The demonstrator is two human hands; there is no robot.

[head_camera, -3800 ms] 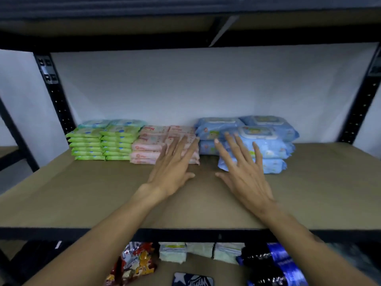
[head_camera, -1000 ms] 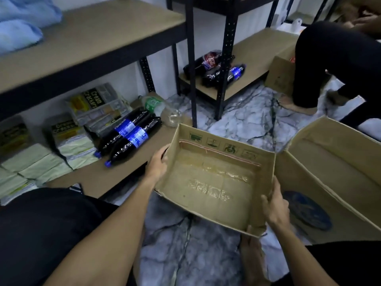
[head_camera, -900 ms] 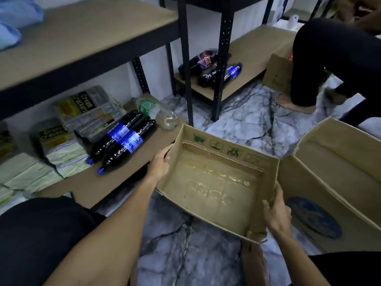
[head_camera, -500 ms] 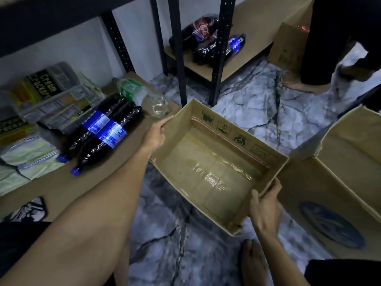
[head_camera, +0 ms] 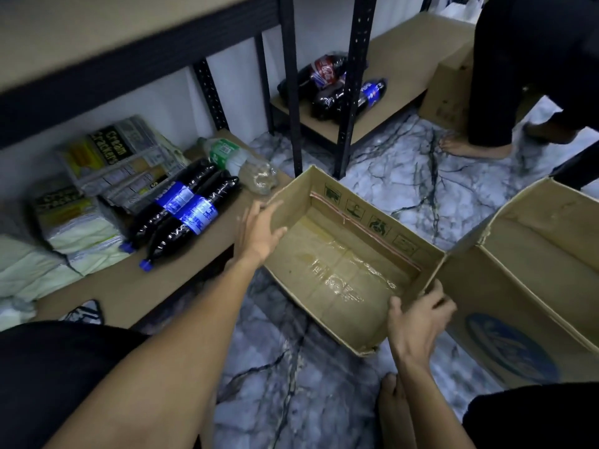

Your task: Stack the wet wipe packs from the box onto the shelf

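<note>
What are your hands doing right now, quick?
Left hand: open, fingers straight, by the box wall.
Right hand: at the box's near corner, blurred; cannot tell if it grips.
</note>
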